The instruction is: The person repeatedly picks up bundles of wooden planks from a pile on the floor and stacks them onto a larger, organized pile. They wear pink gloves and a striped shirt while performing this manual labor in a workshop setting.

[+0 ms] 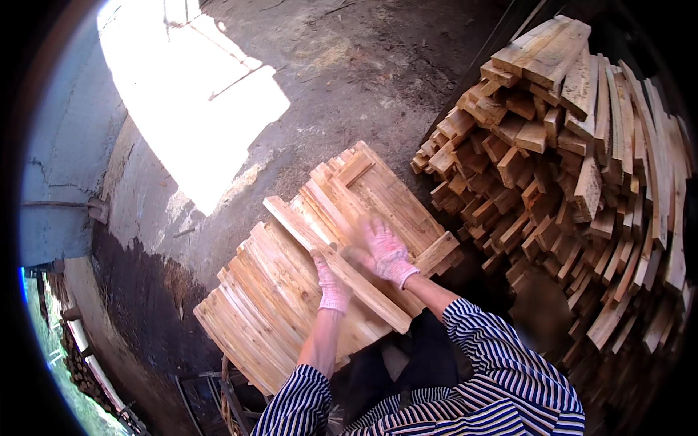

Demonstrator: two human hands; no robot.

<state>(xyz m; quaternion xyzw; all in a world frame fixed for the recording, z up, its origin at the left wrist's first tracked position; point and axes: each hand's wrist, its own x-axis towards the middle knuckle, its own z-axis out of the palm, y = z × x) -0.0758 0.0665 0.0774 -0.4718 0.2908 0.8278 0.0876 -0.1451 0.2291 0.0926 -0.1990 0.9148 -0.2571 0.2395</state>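
Our left hand (334,288) rests against the plank (367,288), fingers along its left edge; we cannot tell whether they close beneath it. Our right hand (391,256) is off to the plank's right, fingers spread and blurred, pinching nothing we can see. The plank lies slantwise on the boards (251,301), which reach out on both its sides. We judge it stiff, fairly light and rough, best held by both edges near its middle. The lumber pile (534,136) stands farther right of the plank.
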